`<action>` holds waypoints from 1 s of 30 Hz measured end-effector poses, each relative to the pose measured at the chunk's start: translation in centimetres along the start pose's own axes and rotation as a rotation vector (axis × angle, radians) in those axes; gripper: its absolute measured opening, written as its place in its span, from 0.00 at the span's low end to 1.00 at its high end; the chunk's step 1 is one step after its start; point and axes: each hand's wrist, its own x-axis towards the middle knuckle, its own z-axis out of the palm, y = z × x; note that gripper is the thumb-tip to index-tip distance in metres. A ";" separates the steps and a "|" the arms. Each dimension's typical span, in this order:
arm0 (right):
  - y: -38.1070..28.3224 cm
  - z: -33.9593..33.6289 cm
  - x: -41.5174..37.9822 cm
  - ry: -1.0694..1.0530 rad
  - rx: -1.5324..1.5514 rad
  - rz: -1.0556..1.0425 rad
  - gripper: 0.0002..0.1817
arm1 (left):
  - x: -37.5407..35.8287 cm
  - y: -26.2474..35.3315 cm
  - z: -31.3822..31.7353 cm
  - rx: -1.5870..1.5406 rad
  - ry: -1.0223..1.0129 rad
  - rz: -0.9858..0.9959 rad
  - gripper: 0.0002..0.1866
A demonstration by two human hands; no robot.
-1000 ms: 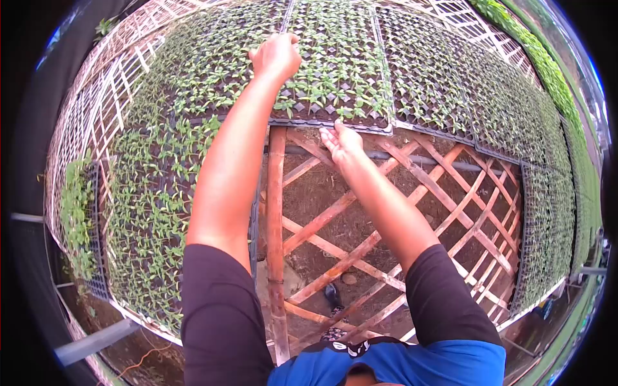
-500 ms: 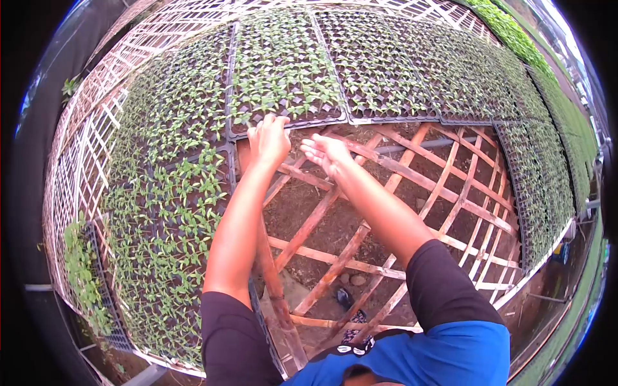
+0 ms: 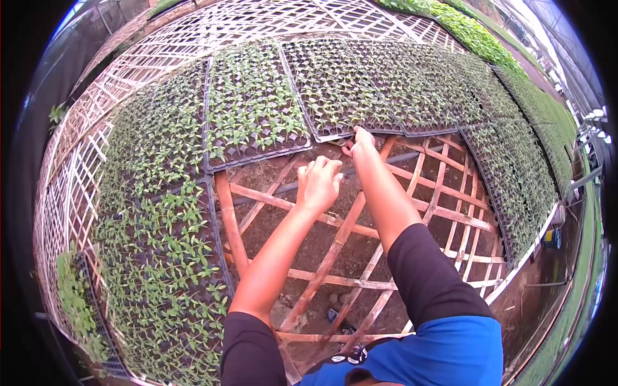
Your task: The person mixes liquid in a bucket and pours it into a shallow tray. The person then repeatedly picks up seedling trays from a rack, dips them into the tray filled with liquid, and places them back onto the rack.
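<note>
My right hand [image 3: 362, 141] is at the near edge of a black seedling tray [image 3: 333, 137], its fingers closed on the rim. Short green seedlings fill the cells of that tray. My left hand [image 3: 318, 183] hovers over the bamboo lattice, lower and to the left. Its fingers are loosely bent, a little apart, and nothing shows in them. Just beyond it lies another seedling tray [image 3: 257, 157] with broader, brighter leaves, not touched by either hand.
More seedling trays [image 3: 154, 251] cover the left side, and others [image 3: 515, 186] stand on the right. Crossed bamboo slats [image 3: 331, 257] lie over bare soil between them. Pale lattice [image 3: 174, 45] extends behind. A black-clad side wall [image 3: 38, 161] runs along the left.
My left hand has left the edge of the left tray and moved right and down. My right hand has moved up and right onto the tray rim. The view has shifted.
</note>
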 end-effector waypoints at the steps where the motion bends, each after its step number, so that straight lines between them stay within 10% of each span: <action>1: -0.5 0.0 -0.7 -0.006 0.025 -0.015 0.15 | 0.1 0.3 -0.2 0.000 0.020 0.001 0.12; 13: -1.2 -9.0 -11.6 -0.068 0.183 -0.296 0.10 | -4.0 7.5 -3.1 -0.113 0.084 -0.034 0.14; 30: 0.3 -40.1 -25.3 -0.277 0.241 -0.283 0.06 | -14.0 22.5 -7.0 -0.216 0.097 -0.026 0.10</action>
